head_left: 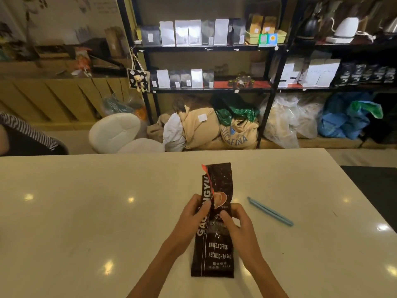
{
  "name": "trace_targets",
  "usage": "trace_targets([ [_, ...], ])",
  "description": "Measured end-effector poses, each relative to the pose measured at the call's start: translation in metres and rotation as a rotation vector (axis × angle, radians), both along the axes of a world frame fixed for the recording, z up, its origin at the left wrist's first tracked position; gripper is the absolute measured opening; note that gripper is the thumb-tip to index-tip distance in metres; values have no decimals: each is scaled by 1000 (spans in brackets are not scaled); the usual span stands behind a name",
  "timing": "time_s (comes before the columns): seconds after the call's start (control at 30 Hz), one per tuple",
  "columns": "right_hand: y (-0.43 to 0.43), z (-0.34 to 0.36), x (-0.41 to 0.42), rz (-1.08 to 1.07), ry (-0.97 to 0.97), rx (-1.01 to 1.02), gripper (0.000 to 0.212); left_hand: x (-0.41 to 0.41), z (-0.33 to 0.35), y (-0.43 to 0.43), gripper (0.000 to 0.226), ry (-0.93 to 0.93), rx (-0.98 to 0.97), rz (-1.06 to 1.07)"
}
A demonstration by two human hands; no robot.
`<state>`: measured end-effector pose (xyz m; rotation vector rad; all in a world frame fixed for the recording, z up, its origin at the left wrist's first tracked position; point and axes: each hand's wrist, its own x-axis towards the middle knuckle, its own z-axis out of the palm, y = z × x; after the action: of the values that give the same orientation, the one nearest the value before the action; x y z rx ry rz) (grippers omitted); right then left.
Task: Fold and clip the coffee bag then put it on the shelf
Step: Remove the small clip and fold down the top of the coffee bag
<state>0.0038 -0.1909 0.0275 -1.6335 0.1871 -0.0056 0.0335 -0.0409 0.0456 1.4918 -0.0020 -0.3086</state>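
Observation:
A dark brown coffee bag [217, 252] with white lettering lies lengthwise on the white table [86, 211], its open top pointing away from me. My left hand [191, 218] grips the bag's left edge near the middle. My right hand [238, 224] holds the right edge at the same height. The bag's upper part [221, 179] stands unfolded, with a torn orange strip along its left side. A light blue bag clip [269, 211] lies on the table to the right of the bag, apart from both hands.
Black metal shelves [206, 48] stand beyond the table with rows of white and dark coffee bags, jars and kettles. Sacks [199, 127] and plastic bags sit under them. A white stool [113, 132] is at the left, and a person's striped sleeve [23, 132] at far left.

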Motion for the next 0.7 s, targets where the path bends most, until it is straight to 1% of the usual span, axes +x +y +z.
trace_targets([
  [0.07,-8,0,4,-51,-3,50,8,4,0,9,36,-12,-21,108],
  [0.27,-12,-3,9,-93,43,154,15,0,-7,14,26,-63,-39,145],
  [0.37,-10,-4,11,-81,44,125,17,0,-4,8,27,-135,43,159],
  [0.4,-9,-3,13,-67,48,102,18,-2,-1,4,28,-183,84,137],
  [0.47,-8,0,18,-21,64,33,21,-5,8,-2,30,-327,225,85],
  [0.53,-6,4,22,10,52,-59,27,-9,15,-5,39,-452,353,90],
  [0.57,-3,7,23,-8,29,-110,33,-11,18,-5,47,-465,367,134],
  [0.63,3,18,16,-97,-50,-169,37,-16,24,-10,63,-427,300,241],
  [0.7,12,30,5,-99,-126,-178,29,-18,26,-11,73,-375,204,288],
])
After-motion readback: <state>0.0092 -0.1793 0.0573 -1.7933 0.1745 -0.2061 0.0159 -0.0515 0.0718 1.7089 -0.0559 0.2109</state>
